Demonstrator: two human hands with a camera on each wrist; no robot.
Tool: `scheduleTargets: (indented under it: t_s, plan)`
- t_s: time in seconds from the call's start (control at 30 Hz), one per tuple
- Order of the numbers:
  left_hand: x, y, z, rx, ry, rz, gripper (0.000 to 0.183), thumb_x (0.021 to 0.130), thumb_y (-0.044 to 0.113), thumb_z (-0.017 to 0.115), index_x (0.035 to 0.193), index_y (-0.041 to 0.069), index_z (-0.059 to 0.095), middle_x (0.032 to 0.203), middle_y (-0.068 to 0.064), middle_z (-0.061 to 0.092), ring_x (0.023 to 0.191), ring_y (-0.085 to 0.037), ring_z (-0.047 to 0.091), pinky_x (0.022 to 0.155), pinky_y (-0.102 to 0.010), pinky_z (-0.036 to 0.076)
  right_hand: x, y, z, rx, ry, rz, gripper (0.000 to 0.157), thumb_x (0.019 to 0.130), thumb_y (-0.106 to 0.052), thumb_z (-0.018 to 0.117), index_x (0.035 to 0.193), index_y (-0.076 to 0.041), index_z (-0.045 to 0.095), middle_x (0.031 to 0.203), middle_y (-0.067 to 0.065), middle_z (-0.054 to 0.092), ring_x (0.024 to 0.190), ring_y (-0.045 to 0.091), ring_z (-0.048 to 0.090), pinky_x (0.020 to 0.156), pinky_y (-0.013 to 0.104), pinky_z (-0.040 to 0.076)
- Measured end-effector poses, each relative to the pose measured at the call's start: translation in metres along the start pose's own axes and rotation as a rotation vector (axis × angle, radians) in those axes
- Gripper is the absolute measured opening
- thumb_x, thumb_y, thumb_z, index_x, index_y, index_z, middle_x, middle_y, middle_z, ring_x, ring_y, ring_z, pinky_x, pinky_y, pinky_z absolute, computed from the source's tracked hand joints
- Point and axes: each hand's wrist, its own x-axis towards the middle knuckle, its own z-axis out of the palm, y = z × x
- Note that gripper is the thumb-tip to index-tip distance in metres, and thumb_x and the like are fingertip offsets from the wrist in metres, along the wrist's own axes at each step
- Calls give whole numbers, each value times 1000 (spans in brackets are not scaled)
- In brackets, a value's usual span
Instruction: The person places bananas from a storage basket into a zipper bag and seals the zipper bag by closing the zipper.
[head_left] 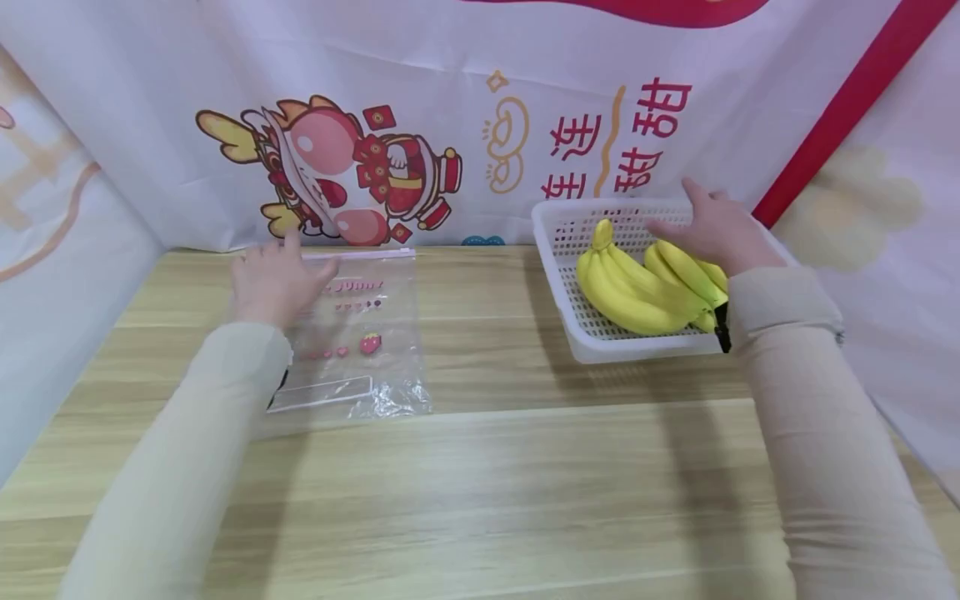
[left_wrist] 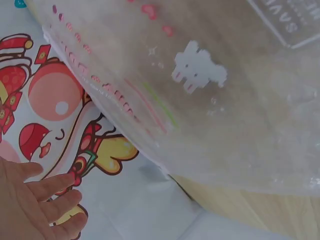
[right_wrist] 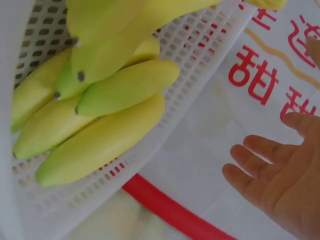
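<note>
A clear zip bag (head_left: 390, 333) with pink print lies flat on the table's left side; a white rabbit (left_wrist: 197, 67) printed on it shows in the left wrist view. My left hand (head_left: 272, 279) hovers over the bag's left part, fingers spread and holding nothing. At the right stands a white plastic basket (head_left: 557, 287) with yellow bananas (head_left: 633, 287) in it. Above the basket's back right part is my right hand (head_left: 716, 225), its fingers apart and gripping nothing. In the right wrist view the banana tips (right_wrist: 120, 92) look greenish.
The wooden table (head_left: 487, 483) stretches in front of both things. A white cloth (head_left: 420, 75) with red lettering and a cartoon figure hangs behind, close to the bag's zip edge and the basket's back rim. More cloth hangs at both sides.
</note>
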Motion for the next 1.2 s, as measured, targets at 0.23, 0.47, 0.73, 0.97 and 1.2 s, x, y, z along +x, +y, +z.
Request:
scheduleTargets:
  t_s: [0.23,0.47,0.73,0.97,1.2]
  plan:
    - [-8,-1,16,40,-16,23,89,93,66,25,137,-11,37,131,-38,45,118,-55,44,103,-68,32,-2,38,2,33,26,-10,79,96,-45,42,153,-5,5,149,37,20,133,57,23,104,72,25]
    - [-17,-3,30,10,-116,9,83,94,62,31,136,-9,39,130,-37,47,118,-55,45,96,-67,39,-7,86,10,67,142,-61,63,99,-25,34,149,7,13,142,40,29,125,57,31,105,70,25]
    - [-20,-7,44,-5,-163,-54,85,94,61,35,137,-13,37,132,-40,42,118,-55,41,98,-68,37,-16,133,28,54,267,-65,53,91,-5,34,141,13,28,118,45,43,105,58,44,88,69,36]
    - [-21,-7,57,-36,-207,-103,93,91,65,35,142,-13,27,142,-42,25,123,-57,33,107,-69,27,-21,161,45,22,263,11,52,92,-9,36,139,14,31,123,48,34,113,62,32,91,72,31]
    - [-22,-5,62,-58,-241,-96,98,91,67,32,147,-10,15,145,-45,16,129,-63,22,108,-71,21,-19,169,50,48,191,62,57,93,-12,34,144,12,21,127,51,26,115,62,28,93,72,29]
